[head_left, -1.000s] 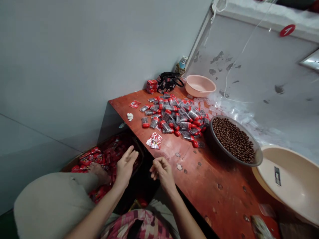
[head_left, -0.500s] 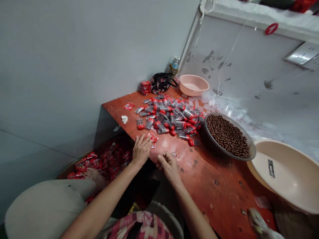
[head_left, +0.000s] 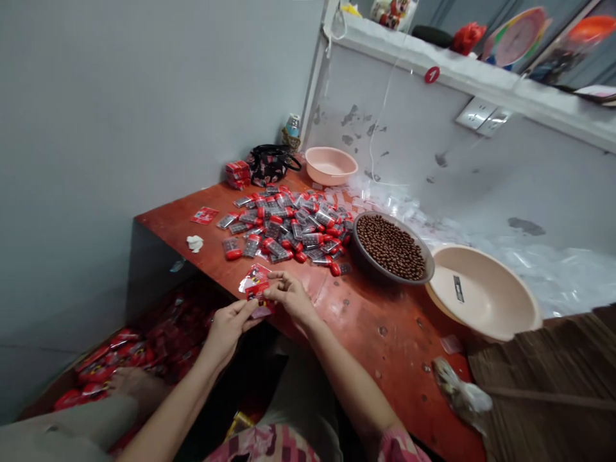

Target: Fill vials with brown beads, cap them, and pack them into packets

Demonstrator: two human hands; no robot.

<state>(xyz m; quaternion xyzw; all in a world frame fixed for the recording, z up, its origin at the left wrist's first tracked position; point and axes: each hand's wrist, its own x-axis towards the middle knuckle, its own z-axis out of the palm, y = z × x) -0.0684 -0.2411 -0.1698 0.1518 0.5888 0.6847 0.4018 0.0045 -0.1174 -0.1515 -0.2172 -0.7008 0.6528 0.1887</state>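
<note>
In the head view, a small red foil packet (head_left: 256,284) sits between the two hands, just off the counter's near edge. The left hand (head_left: 230,332) comes up from below, its fingers narrowed against the packet's lower edge, while the right hand (head_left: 289,296) reaches in from the right, fingers pinched closed over its upper part. Both seem to hold it, the right hand more firmly, though the fingers hide part of the packet. Its long axis seems to tilt from upper left to lower right, but the crumpled foil makes that hard to tell.

Beyond the hands, the counter (head_left: 385,321) carries a heap of clear packs with red caps (head_left: 283,224), the nearest only a short way above the packet. To the right is a dark bowl (head_left: 385,276) of brown beads (head_left: 391,247), with a beige basin (head_left: 481,292) past it and a pink basin (head_left: 331,165) in the far corner. Below the counter, on the left, lie many red packets (head_left: 110,359) — a bare foot (head_left: 135,382) rests among them.
</note>
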